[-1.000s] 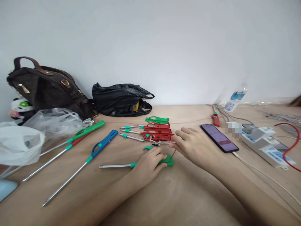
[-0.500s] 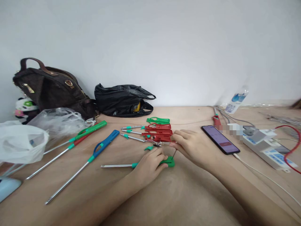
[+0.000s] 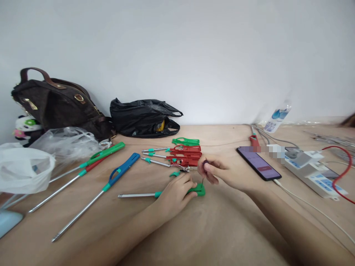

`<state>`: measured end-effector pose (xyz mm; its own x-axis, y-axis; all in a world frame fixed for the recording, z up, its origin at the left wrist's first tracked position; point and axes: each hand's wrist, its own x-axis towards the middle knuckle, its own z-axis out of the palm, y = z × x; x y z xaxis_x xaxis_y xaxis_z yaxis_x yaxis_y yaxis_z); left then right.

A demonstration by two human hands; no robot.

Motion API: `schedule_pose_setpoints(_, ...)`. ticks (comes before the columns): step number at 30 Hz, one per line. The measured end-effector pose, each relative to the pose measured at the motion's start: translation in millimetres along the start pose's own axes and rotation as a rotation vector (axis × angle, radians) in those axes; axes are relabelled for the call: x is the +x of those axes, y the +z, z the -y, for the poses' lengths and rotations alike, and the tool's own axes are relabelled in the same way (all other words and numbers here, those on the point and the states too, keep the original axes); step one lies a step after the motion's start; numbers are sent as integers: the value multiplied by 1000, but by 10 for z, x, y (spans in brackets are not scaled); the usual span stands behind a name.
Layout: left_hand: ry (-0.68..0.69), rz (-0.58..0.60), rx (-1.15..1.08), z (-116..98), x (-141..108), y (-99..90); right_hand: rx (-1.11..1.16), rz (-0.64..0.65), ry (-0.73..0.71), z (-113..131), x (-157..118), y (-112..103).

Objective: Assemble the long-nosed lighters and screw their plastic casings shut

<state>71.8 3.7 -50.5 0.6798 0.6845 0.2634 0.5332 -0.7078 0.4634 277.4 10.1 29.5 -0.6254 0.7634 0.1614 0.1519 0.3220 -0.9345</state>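
My left hand (image 3: 177,193) is closed over the handle of a green long-nosed lighter (image 3: 200,190), pressing it to the table; its metal tube points left. My right hand (image 3: 213,170) pinches the dark handle of a screwdriver (image 3: 205,163). The thin shaft runs down to the green handle near its right end. Just beyond my hands lie several opened red lighter halves (image 3: 184,159) with metal tubes, and a green half casing (image 3: 185,141). A small teal piece (image 3: 174,174) lies by my left fingers, close to some thin white wires (image 3: 183,168).
To the left lie a blue lighter (image 3: 123,171), a green lighter (image 3: 107,153) and a red one, beside plastic bags (image 3: 24,168). A black bag (image 3: 142,120) and a backpack (image 3: 55,103) are at the wall. Rightward are a phone (image 3: 259,162), power strip (image 3: 313,171) and bottle (image 3: 277,118).
My right hand has turned over, so its thumb and the screwdriver handle now show. The screwdriver stands more upright on the green lighter. My left hand stays in place.
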Motion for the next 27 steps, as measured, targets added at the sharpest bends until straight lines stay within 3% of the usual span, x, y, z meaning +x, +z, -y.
schedule_pose_setpoints(5,-7,-7,6,-11,2,-1,-10,31,27,49,-47,-66)
schedule_pose_setpoints(11,-8,-20,-13,-11,-3,-8,-352,-168,-12,54,-44,23)
schedule_pose_setpoints(15,6,-17,-4,-25,-1,-22,-253,-243,-53,-58,14,140)
schedule_pose_setpoints(18,3,-9,2,-33,1,-24,-143,-201,-93,-80,37,146)
schedule_pose_setpoints(24,-5,-2,7,-14,4,-12,-126,39,26,89,-40,-43)
schedule_pose_setpoints(27,-5,-9,3,-9,-5,-10,-178,71,15,128,-77,-97)
